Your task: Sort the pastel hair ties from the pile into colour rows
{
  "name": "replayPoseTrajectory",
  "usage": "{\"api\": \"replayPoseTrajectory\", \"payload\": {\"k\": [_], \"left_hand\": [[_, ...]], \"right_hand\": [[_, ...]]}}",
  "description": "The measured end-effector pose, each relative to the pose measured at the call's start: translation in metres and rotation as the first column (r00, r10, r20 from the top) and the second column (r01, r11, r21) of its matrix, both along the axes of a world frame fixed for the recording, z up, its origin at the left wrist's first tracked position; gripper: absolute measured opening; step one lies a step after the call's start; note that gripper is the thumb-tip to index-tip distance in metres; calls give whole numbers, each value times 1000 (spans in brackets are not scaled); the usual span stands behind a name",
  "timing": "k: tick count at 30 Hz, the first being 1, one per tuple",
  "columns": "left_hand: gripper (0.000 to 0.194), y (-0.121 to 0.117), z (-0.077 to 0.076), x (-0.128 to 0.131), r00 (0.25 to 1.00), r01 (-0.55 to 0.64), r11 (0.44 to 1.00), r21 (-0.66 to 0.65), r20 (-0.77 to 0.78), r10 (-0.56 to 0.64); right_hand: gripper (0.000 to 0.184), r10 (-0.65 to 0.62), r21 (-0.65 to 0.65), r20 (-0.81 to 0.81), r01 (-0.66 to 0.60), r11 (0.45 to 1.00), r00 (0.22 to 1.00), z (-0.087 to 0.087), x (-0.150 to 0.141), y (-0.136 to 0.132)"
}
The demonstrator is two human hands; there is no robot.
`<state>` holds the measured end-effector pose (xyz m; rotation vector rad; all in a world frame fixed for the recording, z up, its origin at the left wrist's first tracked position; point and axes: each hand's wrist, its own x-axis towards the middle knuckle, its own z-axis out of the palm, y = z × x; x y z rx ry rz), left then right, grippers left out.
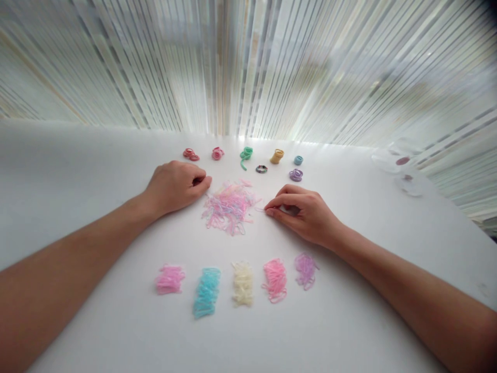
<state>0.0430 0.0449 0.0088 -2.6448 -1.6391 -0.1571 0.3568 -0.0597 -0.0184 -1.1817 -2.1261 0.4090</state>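
A mixed heap of small pastel elastic bands (230, 206) lies at the middle of the white table (77, 171). My left hand (176, 185) rests curled at the heap's left edge, fingers closed, nothing visible in them. My right hand (305, 212) lies at the heap's right edge, thumb and forefinger pinched on a thin band at the fringe. Near me lie sorted piles: pink (170, 279), light blue (206, 291), cream (243, 283), rose pink (275, 280) and purple (305, 270).
Beyond the heap lie thicker hair ties: red (190, 154), pink (217, 153), green (246, 154), yellow (277, 156), blue (298, 160), purple (295, 175) and a multicoloured ring (261, 169). Clear plastic containers (399, 163) sit far right. Striped curtains hang behind.
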Motion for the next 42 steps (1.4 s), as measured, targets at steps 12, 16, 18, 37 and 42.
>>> {"api": "replayPoseTrajectory", "payload": {"k": [12,16,18,37,42], "left_hand": [[42,1,-2,0,1000,-9,1000,8,13,9],[40,0,-3,0,997,12,1000,28,75,-14],[39,-1,-4,1,994,32,999,35,104,-35],[40,-2,0,2,999,-9,1000,7,46,9],[41,-1,1,2,999,-36,999,-2,14,37]], "right_hand": [[10,54,27,55,-56,998,997,3,-2,-4],[12,87,-53,37,-85,995,996,8,-4,-7],[13,103,-72,36,-100,992,994,9,-5,-10],[14,184,-52,113,-179,982,976,8,-5,-9],[14,182,-66,135,-174,982,974,10,-5,-8]]}}
